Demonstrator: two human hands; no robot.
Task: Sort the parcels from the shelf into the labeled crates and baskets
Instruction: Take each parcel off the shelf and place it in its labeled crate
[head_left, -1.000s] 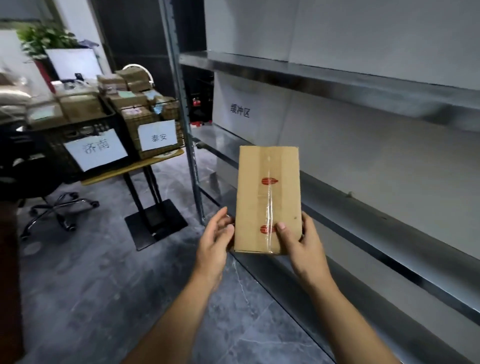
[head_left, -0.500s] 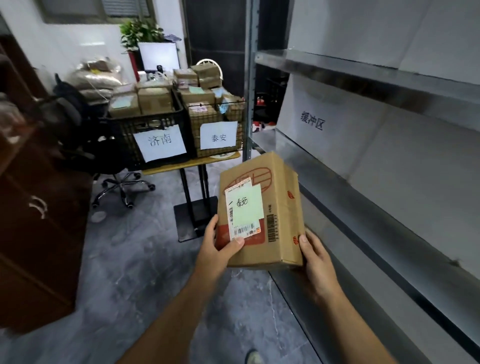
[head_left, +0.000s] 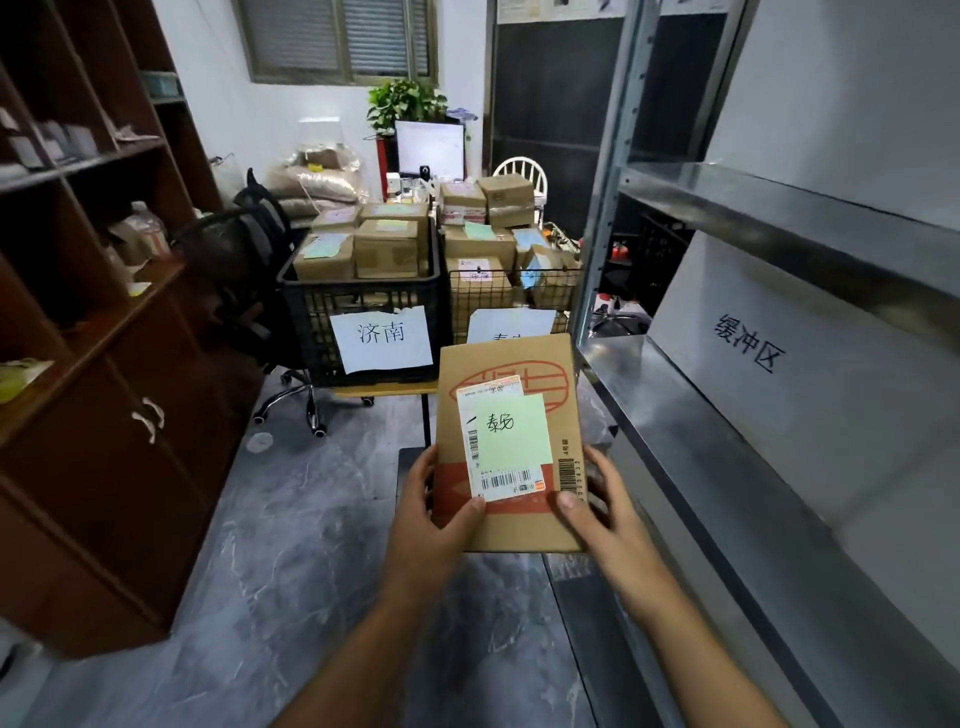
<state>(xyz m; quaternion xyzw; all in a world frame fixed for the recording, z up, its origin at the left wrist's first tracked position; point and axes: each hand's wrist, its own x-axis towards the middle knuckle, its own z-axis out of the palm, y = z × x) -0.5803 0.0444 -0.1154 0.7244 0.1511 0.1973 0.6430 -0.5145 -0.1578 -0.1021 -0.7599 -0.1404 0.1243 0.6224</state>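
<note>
I hold a flat cardboard parcel (head_left: 540, 525) in front of me, label side up, with a green handwritten note and a barcode sticker on it. My left hand (head_left: 431, 514) grips its left edge, thumb on top. My right hand (head_left: 597, 509) grips its right edge, thumb on the face. Ahead on a low table stand a black plastic crate (head_left: 363, 296) with a white paper label and a wire basket (head_left: 483, 296) to its right, both piled with parcels. The basket's label is partly hidden behind my parcel. The metal shelf (head_left: 727, 415) runs along my right.
A dark wooden cabinet (head_left: 93, 415) lines the left wall. A black office chair (head_left: 249, 280) stands left of the crate. More boxes (head_left: 488, 202), a monitor and a plant sit behind. Grey marble floor (head_left: 260, 571) lies open between me and the table.
I have turned left from the shelf toward the crates. The parcel was flipped from its taped side to its label side and now lies flatter in both hands.
</note>
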